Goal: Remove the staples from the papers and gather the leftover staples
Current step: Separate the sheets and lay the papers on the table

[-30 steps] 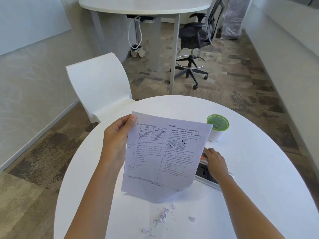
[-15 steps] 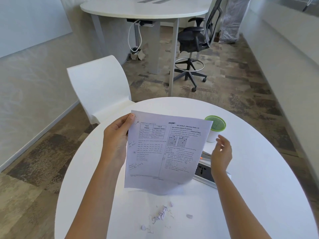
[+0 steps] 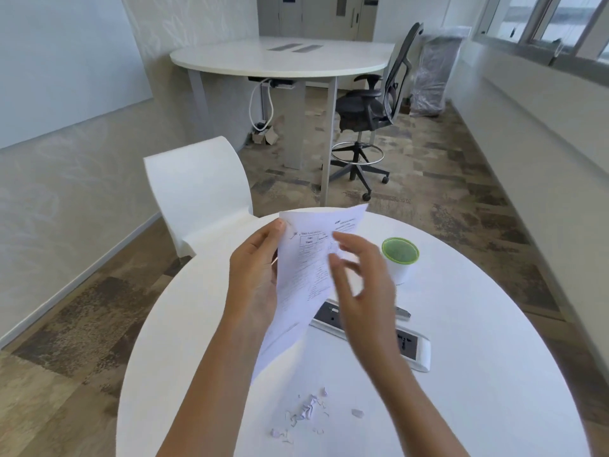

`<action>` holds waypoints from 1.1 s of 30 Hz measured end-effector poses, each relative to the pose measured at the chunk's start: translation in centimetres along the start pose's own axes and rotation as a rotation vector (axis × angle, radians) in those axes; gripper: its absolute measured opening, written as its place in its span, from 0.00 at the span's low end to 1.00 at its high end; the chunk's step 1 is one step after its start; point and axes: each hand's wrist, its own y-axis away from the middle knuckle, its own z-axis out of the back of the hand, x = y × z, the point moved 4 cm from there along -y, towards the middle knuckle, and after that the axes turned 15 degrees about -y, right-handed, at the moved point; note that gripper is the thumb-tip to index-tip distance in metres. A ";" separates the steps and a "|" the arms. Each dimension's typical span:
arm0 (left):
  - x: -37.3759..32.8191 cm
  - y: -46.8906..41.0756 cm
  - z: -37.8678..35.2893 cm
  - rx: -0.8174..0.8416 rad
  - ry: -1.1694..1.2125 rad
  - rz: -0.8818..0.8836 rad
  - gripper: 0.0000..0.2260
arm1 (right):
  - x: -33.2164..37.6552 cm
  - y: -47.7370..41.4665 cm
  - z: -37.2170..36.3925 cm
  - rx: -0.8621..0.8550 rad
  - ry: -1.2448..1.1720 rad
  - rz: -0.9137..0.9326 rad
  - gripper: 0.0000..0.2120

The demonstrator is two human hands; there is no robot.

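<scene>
- Above the middle of the round white table [image 3: 494, 374], the left hand [image 3: 253, 285] holds the stapled papers [image 3: 306, 268] upright, thumb and fingers closed on their upper left corner, where a small mark near the thumb may be the staple; it is too small to be sure.
- The right hand [image 3: 359, 285] hangs in front of the sheets with its fingers spread and loosely curled, holding nothing. It is blurred, and whether it touches the paper cannot be told.
- My reading: the step in hand is pulling a staple from this set. The next move calls for the right fingertips to reach the pinched corner while the left keeps the sheets taut.
- Near the front edge of the table lie torn paper scraps [image 3: 306, 410] with tiny staple bits among them, loose and ungathered.
- Toward the far right edge stands a white cup [image 3: 400, 258] with a green rim; its inside looks green, and no staples can be made out in it.
- A power strip [image 3: 408, 347] lies between cup and scraps.
</scene>
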 end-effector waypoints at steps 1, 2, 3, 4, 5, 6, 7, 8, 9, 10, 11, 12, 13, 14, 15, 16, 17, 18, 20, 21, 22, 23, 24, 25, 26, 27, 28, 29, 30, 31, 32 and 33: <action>-0.1 0.6 -0.4 0.001 0.012 -0.010 0.04 | 0.4 0.4 -0.9 0.060 0.022 0.002 0.13; -0.2 1.2 -0.8 0.003 0.026 -0.024 0.04 | 0.8 0.7 -1.5 0.097 0.038 0.004 0.15; -0.4 1.9 -1.2 0.004 0.029 -0.046 0.05 | 1.1 0.9 -1.9 0.111 0.044 0.001 0.17; -0.4 2.3 -1.4 -0.003 0.026 -0.060 0.06 | 1.1 0.9 -2.2 0.109 0.040 -0.014 0.19; -0.4 2.7 -1.5 -0.009 0.012 -0.071 0.06 | 1.3 0.9 -2.3 0.098 0.029 -0.030 0.19; -0.6 3.1 -1.6 -0.007 -0.006 -0.088 0.07 | 1.5 0.9 -2.3 0.085 0.011 -0.039 0.19; -0.7 3.5 -1.7 0.006 -0.034 -0.111 0.10 | 1.8 1.0 -2.3 0.074 -0.003 -0.049 0.18; -0.9 3.9 -1.9 0.022 -0.065 -0.133 0.12 | 2.0 1.1 -2.3 0.058 -0.006 -0.056 0.18; -1.0 4.2 -2.1 0.034 -0.094 -0.155 0.14 | 2.3 1.1 -2.2 0.031 -0.003 -0.064 0.16; -1.1 4.6 -2.3 0.041 -0.116 -0.167 0.15 | 2.4 1.1 -2.0 -0.006 -0.015 -0.078 0.14; -1.1 4.7 -2.4 0.046 -0.131 -0.173 0.16 | 2.4 1.0 -1.6 -0.050 -0.052 -0.102 0.12; -1.1 4.7 -2.4 0.050 -0.132 -0.174 0.16 | 2.3 0.9 -1.2 -0.096 -0.104 -0.132 0.11; -1.3 4.6 -2.2 0.042 -0.124 -0.177 0.15 | 2.2 0.9 -0.7 -0.139 -0.161 -0.163 0.10; -1.4 4.4 -1.9 0.017 -0.115 -0.190 0.14 | 2.1 0.8 -0.2 -0.171 -0.224 -0.196 0.09; -1.5 4.2 -1.3 -0.031 -0.125 -0.220 0.12 | 2.1 0.7 0.2 -0.192 -0.286 -0.232 0.09; -1.7 3.9 -0.5 -0.097 -0.163 -0.256 0.09 | 2.3 0.6 0.6 -0.199 -0.349 -0.270 0.09; -1.8 3.5 0.4 -0.175 -0.220 -0.288 0.07 | 2.5 0.6 0.9 -0.201 -0.408 -0.308 0.09; -1.9 3.2 1.3 -0.245 -0.282 -0.306 0.05 | 2.8 0.5 1.2 -0.202 -0.460 -0.351 0.09; -1.7 2.2 3.0 -0.340 -0.373 -0.261 0.12 | 3.1 0.6 1.7 -0.184 -0.547 -0.435 0.10; -1.4 1.7 3.7 -0.361 -0.389 -0.201 0.17 | 3.2 0.6 2.0 -0.169 -0.584 -0.466 0.10; -1.3 1.3 4.2 -0.366 -0.391 -0.133 0.21 | 3.4 0.7 2.2 -0.156 -0.615 -0.488 0.10; -1.0 1.0 4.7 -0.353 -0.370 -0.078 0.22 | 3.5 0.7 2.3 -0.150 -0.635 -0.506 0.11; -0.9 0.8 4.9 -0.325 -0.337 -0.047 0.20 | 3.5 0.7 2.4 -0.151 -0.648 -0.521 0.11; -0.8 0.8 5.0 -0.299 -0.304 -0.039 0.17 | 3.5 0.7 2.5 -0.152 -0.650 -0.531 0.11; -0.8 0.8 5.0 -0.286 -0.282 -0.049 0.15 | 3.5 0.7 2.7 -0.155 -0.644 -0.535 0.12; -0.8 0.9 5.0 -0.284 -0.264 -0.066 0.13 | 3.5 0.7 2.7 -0.155 -0.632 -0.536 0.12; -0.8 1.0 5.0 -0.290 -0.252 -0.081 0.11 | 3.6 0.7 2.8 -0.155 -0.619 -0.535 0.12; -0.8 1.1 5.1 -0.299 -0.243 -0.093 0.10 | 3.6 0.6 2.9 -0.155 -0.608 -0.535 0.12; -0.8 1.1 5.1 -0.307 -0.234 -0.099 0.09 | 3.7 0.6 3.0 -0.155 -0.596 -0.536 0.12; -0.7 1.1 5.1 -0.314 -0.221 -0.100 0.09 | 3.7 0.5 3.1 -0.155 -0.581 -0.536 0.12; -0.7 1.1 5.2 -0.317 -0.208 -0.098 0.10 | 3.7 0.5 3.3 -0.155 -0.565 -0.533 0.12; -0.7 1.1 5.2 -0.318 -0.202 -0.097 0.11 | 3.7 0.4 3.4 -0.157 -0.548 -0.529 0.13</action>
